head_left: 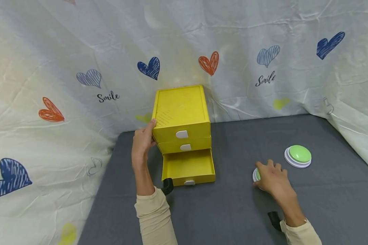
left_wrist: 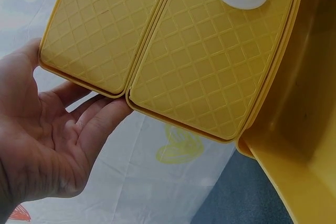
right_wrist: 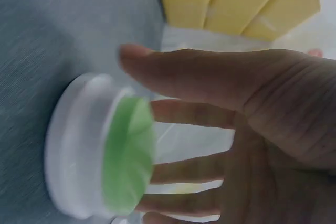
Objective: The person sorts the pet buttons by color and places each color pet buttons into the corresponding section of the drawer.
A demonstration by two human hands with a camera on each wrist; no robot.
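A yellow drawer unit stands at the back, its bottom drawer pulled out with a bare floor showing. My left hand rests against the unit's left side near the front corner, thumb at the top edge and fingers lower down; the left wrist view shows this hand beside the two upper drawer fronts. My right hand is over a white-based push button with a green top. In the right wrist view, its spread fingers reach around the green top, with the thumb apart from it.
A second green-topped button stands on the grey tabletop at the back right, beyond my right hand. A white curtain with printed hearts hangs behind and along the sides. The open drawer juts toward me.
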